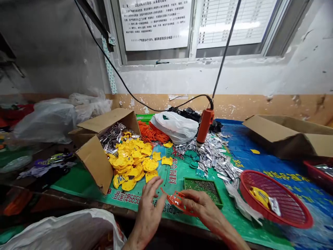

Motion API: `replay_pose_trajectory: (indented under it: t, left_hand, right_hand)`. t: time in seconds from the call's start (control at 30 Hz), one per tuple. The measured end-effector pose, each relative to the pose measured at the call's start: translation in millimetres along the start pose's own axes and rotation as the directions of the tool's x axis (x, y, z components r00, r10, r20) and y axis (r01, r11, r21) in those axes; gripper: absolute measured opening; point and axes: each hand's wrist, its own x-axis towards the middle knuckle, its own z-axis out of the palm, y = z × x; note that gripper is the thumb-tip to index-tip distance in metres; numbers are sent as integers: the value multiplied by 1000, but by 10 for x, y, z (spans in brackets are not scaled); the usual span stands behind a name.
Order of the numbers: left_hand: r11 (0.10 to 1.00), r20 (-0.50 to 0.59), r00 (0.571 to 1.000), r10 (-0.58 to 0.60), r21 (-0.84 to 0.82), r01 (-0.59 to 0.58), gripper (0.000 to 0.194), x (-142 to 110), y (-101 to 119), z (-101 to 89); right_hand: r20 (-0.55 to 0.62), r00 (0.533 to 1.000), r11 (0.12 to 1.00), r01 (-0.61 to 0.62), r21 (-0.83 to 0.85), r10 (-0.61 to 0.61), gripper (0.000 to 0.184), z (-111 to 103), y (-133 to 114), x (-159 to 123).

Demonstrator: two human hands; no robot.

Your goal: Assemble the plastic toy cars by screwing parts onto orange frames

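Note:
My right hand (pixel 199 206) grips a thin orange-red plastic openwork piece (pixel 177 200) just above the front of the table. To its left, my left hand (pixel 151 208) is raised with its fingers apart and nothing in it. Its fingertips come close to the left end of the orange-red piece; whether they touch I cannot tell. Behind my right hand lies a green tray (pixel 219 200) of small dark parts, probably screws. Beyond my left hand spreads a heap of yellow plastic pieces (pixel 130 161), spilling from a tipped cardboard box (pixel 95 163).
An orange electric screwdriver (pixel 205 126) hangs by its cord over silver packets (pixel 221 159). Teal pieces (pixel 191 159) lie near them. A red basket (pixel 293 211) with yellow pieces stands right. Behind are orange netting (pixel 149 132), a white bag (pixel 175 126) and another cardboard box (pixel 281 139).

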Motion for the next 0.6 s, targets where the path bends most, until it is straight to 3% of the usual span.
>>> replay_pose_trajectory:
  t: [0.07, 0.17, 0.3, 0.47, 0.53, 0.6]
  left_hand:
    - [965, 118, 978, 174, 176, -193, 36, -26, 67, -21]
    - [926, 293, 939, 177, 274, -260, 37, -27, 149, 31]
    - [958, 398, 917, 9, 258, -121, 42, 138, 167, 112]
    - [990, 641, 756, -130, 47, 131, 26, 424, 91, 77]
    - [976, 635, 755, -164, -6, 218, 24, 478, 34, 63]
    - [954, 586, 782, -213, -48, 296, 22, 500, -27, 61]
  right_hand:
    - [75, 995, 985, 82, -154, -71, 35, 1, 19, 54]
    - [110, 983, 949, 169, -265, -145, 31, 24, 55, 155]
    - [118, 976, 912, 216, -348, -185, 24, 5, 65, 276]
    - [162, 961, 819, 275, -503, -223, 20, -70, 17, 369]
    - [168, 958, 763, 288, -578, -235, 19, -62, 0, 396]
    - [139, 956, 700, 283, -655, -257, 18, -25, -9, 439]
